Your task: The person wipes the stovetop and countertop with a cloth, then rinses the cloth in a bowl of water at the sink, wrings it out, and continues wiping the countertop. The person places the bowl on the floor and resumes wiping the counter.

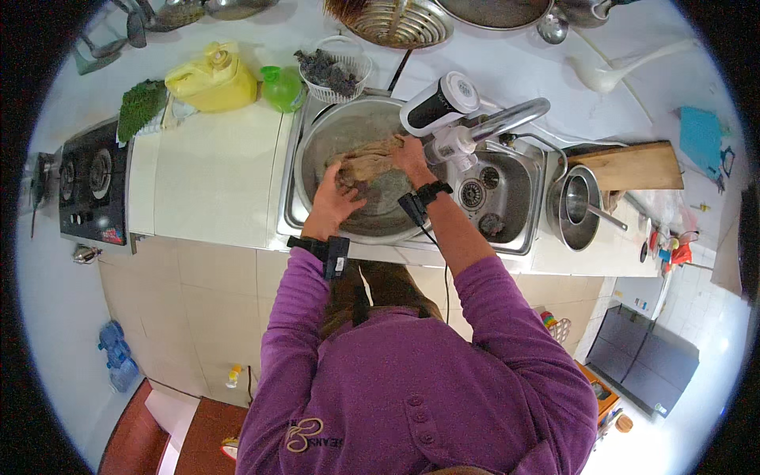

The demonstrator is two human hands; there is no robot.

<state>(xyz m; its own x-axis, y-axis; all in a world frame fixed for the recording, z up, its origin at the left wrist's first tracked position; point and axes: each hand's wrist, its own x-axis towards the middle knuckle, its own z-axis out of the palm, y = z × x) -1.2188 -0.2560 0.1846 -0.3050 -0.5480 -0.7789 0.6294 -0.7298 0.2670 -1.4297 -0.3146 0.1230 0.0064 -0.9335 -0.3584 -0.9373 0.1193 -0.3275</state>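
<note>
A large round metal basin (309, 208) sits in the left bowl of the stainless steel sink (285, 223). Inside it is a brown, wrinkled cloth (369, 161), which looks wet. My right hand (411, 158) grips the right end of this cloth. My left hand (333, 200) is at the cloth's left end, fingers spread and thumb against or very close to it. The basin's bottom looks cloudy under water. Black straps with small devices circle both wrists, and a cable hangs from the right one.
A chrome faucet (510, 119) with a white fitting (452, 145) reaches over the sink's right bowl (509, 205). Behind the basin stand a white-and-black canister (428, 105), a white basket (332, 92), a green bottle (281, 90) and a yellow jug (214, 80). Metal bowls (558, 208) lie right, a gas stove (95, 178) left.
</note>
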